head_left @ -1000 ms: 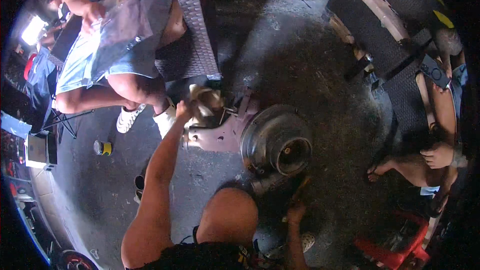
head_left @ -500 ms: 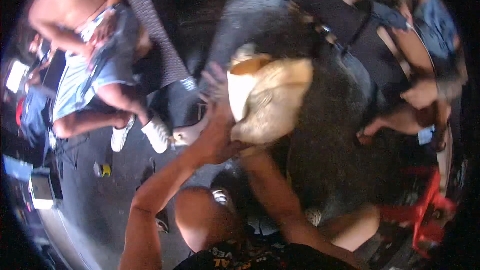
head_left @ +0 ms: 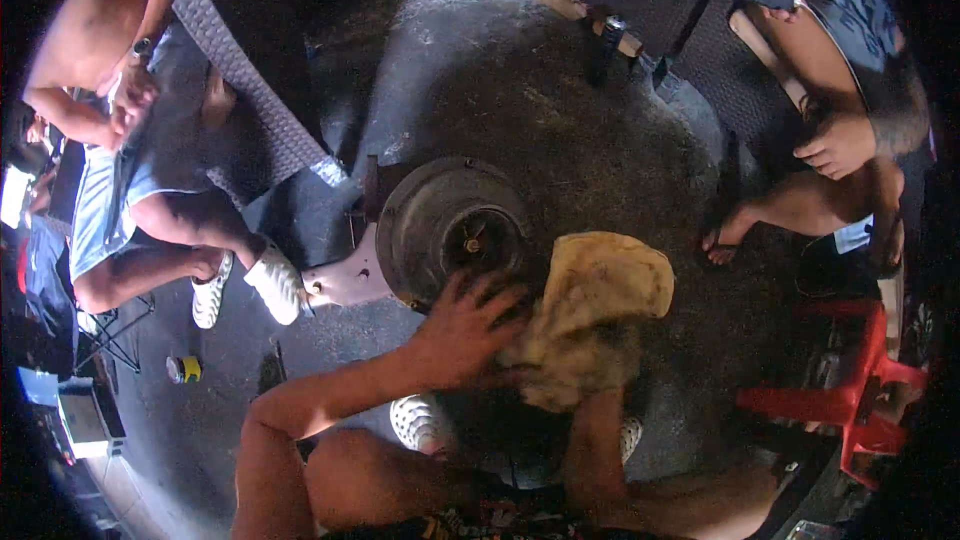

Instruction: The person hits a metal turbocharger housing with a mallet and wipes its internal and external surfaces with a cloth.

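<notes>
1. Right hand hidden under the tan rag (head_left: pixel 600 310); only the forearm shows, grip unclear.
2. Left hand (head_left: pixel 465 325) covers the lower rim of the round metal housing (head_left: pixel 450 225).
3. Seated person (head_left: pixel 130 140) at left cut off by the edge.
4. Small yellow can (head_left: pixel 185 369) too small to identify.

Red plastic stool (head_left: pixel 850 405), small can (head_left: pixel 185 369)

Left hand (head_left: pixel 462 328) spread on near rim of round metal housing (head_left: pixel 450 230), which sits on the concrete floor (head_left: pixel 560 120). Right hand hidden under yellowish rag (head_left: pixel 590 315), just right of housing. Red stool (head_left: pixel 850 405) at right. Small can (head_left: pixel 184 369) at left.
</notes>
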A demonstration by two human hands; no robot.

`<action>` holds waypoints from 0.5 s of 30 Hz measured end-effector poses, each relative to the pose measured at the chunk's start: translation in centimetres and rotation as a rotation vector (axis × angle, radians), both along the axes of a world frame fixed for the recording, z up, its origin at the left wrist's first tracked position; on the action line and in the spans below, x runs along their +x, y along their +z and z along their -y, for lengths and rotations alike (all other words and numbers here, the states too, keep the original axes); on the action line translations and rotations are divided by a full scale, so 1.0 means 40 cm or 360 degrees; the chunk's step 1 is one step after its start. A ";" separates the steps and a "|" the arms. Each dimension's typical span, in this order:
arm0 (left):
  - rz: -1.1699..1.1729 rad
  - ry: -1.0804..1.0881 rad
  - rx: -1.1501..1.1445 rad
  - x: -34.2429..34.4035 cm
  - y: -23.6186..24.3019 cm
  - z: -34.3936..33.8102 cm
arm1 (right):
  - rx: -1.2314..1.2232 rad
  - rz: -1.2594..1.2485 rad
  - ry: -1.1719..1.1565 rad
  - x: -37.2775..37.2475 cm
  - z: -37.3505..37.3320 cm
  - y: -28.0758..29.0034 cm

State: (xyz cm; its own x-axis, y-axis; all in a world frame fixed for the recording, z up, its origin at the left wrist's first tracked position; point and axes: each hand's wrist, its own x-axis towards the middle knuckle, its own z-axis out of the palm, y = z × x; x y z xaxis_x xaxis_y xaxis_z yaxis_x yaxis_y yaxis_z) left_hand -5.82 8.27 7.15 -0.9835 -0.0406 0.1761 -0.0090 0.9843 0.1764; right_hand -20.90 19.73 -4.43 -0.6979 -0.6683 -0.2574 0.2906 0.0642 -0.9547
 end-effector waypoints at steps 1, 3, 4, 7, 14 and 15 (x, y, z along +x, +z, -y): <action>-0.0166 0.0033 0.0048 0.029 -0.003 0.013 | -0.0013 -0.0007 0.0022 -0.019 0.011 0.002; -0.0438 0.0168 0.0117 0.097 -0.015 0.054 | -0.0046 -0.0023 0.0100 -0.052 0.038 0.006; -0.0554 0.0261 0.0154 0.125 -0.026 0.074 | -0.0053 -0.0052 0.0144 -0.079 0.049 0.017; -0.0620 0.0824 0.0253 0.230 -0.054 0.118 | -0.0127 -0.0113 0.0366 -0.124 0.133 0.039; -0.0551 0.1489 0.0378 0.399 -0.154 0.038 | -0.0689 -0.1546 0.1832 -0.196 0.490 0.202; -0.0571 0.1501 0.0429 0.387 -0.173 0.033 | -0.0762 -0.1829 0.2107 -0.154 0.544 0.206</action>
State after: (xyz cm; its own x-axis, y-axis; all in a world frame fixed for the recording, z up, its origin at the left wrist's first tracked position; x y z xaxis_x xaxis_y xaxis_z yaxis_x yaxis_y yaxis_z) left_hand 9.66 6.97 0.23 -0.4240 -0.8462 0.3228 -0.6568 0.5327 0.5336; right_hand -27.05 -2.01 3.82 0.6243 -0.7312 0.2751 -0.4622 -0.6296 -0.6245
